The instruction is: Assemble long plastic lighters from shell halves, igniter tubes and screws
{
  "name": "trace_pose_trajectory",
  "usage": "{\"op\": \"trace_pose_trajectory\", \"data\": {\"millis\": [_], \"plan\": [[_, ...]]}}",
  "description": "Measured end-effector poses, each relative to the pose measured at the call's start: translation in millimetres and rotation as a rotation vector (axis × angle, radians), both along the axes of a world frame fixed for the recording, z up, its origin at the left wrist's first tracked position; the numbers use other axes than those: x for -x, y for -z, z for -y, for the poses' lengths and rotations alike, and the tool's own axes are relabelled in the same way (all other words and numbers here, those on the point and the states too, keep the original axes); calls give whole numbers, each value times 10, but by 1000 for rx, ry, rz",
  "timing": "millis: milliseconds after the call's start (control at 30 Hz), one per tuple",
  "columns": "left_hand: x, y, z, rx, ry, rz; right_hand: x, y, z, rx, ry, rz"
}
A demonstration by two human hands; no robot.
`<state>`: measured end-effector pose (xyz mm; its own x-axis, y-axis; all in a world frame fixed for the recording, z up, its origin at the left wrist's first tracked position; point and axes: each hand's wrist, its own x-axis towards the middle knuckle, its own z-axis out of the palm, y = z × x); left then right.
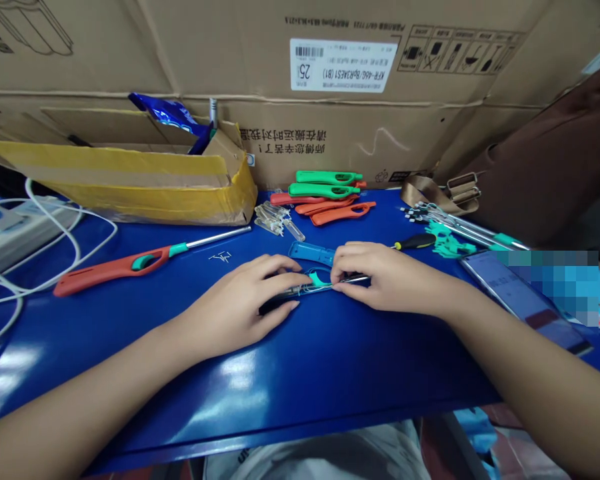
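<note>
Lighter (pixel 307 288), half built, lies at the middle of the blue table (pixel 305 380), caught between both hands. The left hand (pixel 250 300) is curled low over its dark body, fingers pressing it flat. The right hand (pixel 380 277) is closed in a pinch on the metal tube (pixel 356 280), beside the teal trigger (pixel 319 280). It looks like the fitting step, tube and trigger being seated in the body. Closing it up would call for the blue shell (pixel 310 253), just behind the fingers, and a steady hold. A screwdriver (pixel 415 241) lies right of centre, and a finished orange lighter (pixel 125 265) lies at left.
</note>
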<state>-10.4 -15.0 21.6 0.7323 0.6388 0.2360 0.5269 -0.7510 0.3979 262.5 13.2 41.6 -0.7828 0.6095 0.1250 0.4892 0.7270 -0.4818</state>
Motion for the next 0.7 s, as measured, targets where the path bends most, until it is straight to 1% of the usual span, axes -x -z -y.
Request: {"op": "trace_pose_trajectory", "data": {"millis": [200, 533, 700], "plan": [[-16, 64, -11, 16, 37, 42, 17, 47, -13, -45, 42, 38], [-24, 71, 0, 11, 41, 38, 42, 38, 9, -65, 31, 64], [-21, 64, 7, -7, 38, 55, 49, 51, -2, -124, -19, 95]]}}
